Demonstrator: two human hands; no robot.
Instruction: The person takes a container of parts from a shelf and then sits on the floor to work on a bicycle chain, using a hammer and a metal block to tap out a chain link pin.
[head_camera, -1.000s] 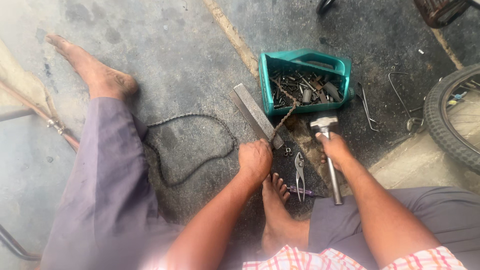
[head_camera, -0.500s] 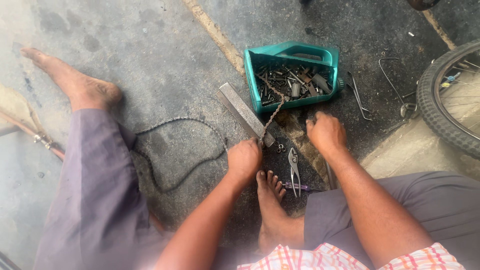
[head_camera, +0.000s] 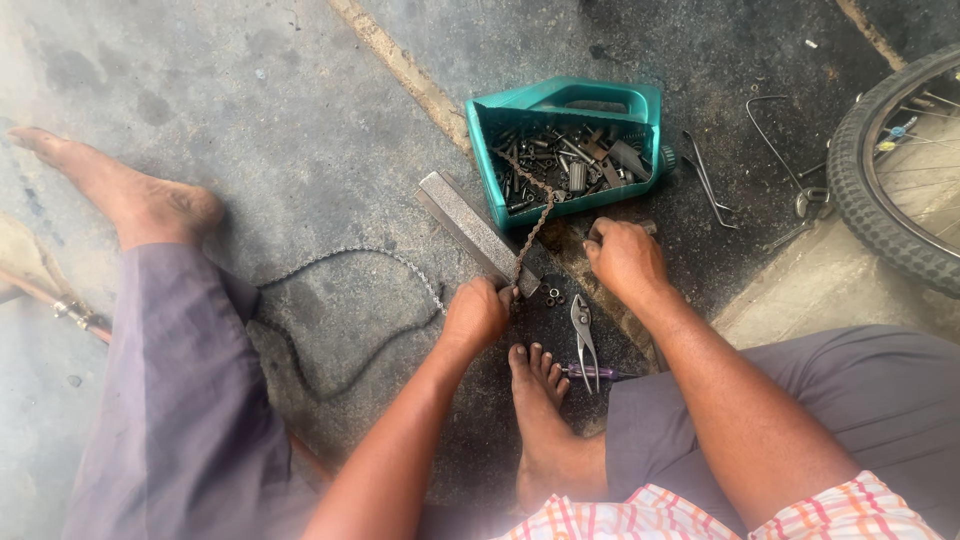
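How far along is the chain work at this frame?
Early. Done: the chain is off the bike, looped on the floor near the wheel, one end draped into the green parts tub. In hand: the left hand pins it at the flat metal bar; the right hand grips something hidden. Left: pliers lie untouched.

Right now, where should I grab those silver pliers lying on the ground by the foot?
Take the silver pliers by the two long handles, coming from above at the end nearest the bare foot. They lie flat, jaws pointing away toward the green plastic tub, handles slightly spread and free.
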